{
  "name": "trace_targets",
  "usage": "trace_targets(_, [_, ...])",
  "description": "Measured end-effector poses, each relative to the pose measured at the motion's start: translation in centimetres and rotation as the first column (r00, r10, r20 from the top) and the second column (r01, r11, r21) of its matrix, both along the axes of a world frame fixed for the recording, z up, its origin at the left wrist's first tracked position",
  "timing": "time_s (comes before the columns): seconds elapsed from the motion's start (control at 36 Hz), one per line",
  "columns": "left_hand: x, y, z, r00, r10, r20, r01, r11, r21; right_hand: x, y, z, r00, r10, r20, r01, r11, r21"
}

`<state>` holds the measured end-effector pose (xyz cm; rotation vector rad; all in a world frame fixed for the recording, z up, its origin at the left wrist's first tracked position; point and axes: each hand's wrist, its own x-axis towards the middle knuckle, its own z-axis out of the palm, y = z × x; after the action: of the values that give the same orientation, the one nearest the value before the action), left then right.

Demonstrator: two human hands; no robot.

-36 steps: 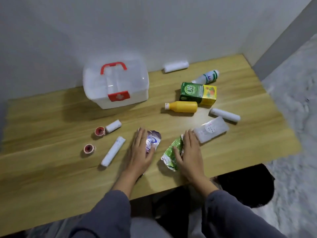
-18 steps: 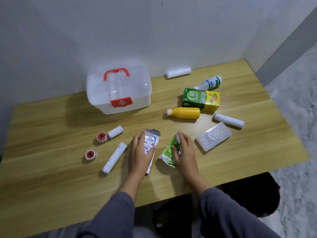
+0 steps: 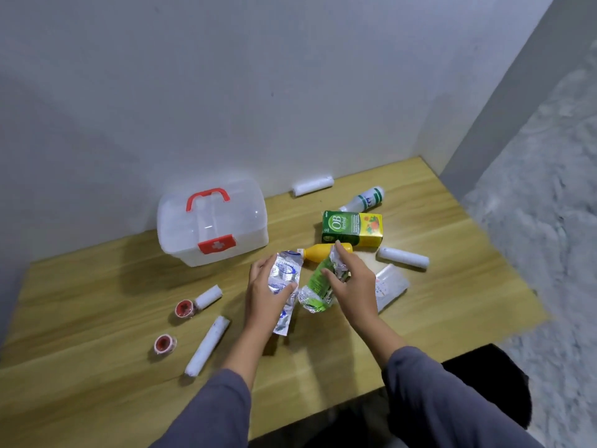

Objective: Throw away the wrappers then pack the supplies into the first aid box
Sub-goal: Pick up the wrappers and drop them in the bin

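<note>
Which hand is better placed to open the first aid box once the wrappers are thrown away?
Left, probably. The left hand is nearer the first aid box, whose lid is shut. The right hand sits farther away, over the green wrapper. Both hands are full now.

left hand (image 3: 263, 295) gripping silver wrapper (image 3: 284, 279), right hand (image 3: 353, 282) gripping green wrapper (image 3: 318, 284)

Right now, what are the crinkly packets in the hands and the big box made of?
The silver wrapper in the left hand looks like shiny foil: creased and glinting. The green wrapper in the right hand seems foil-lined plastic, silver at its crumpled edges. The first aid box looks like cloudy see-through plastic with a red handle.
</note>
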<state>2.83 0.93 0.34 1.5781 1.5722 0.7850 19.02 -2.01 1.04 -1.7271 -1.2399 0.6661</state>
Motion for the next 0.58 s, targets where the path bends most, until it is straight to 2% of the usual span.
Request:
trace_targets(0.17, [7.4, 2.7, 3.6, 0.986, -0.164, 0.037, 0.160, 0.983, 0.094, 6.9, -0.4, 3.8, 0.980, -0.201, -0.013, 0.201, 0.975, 0.092])
trace_targets(0.31, [16.4, 3.3, 4.8, 0.923, -0.380, 0.065, 0.365, 0.915, 0.171, 14.7, -3.7, 4.8, 0.910, -0.415, -0.014, 0.413, 0.902, 0.128])
trace_targets(0.44, [27.1, 1.5, 4.0, 0.825, -0.556, 0.106, 0.514, 0.814, 0.269, 22.9, -8.7, 3.0, 0.777, -0.627, 0.046, 0.613, 0.772, 0.165])
trace_targets(0.58, [37.3, -1.9, 2.3, 0.687, -0.718, 0.111, 0.639, 0.670, 0.379, 29.7, -14.4, -0.4, 0.602, -0.798, 0.037, 0.775, 0.595, 0.215])
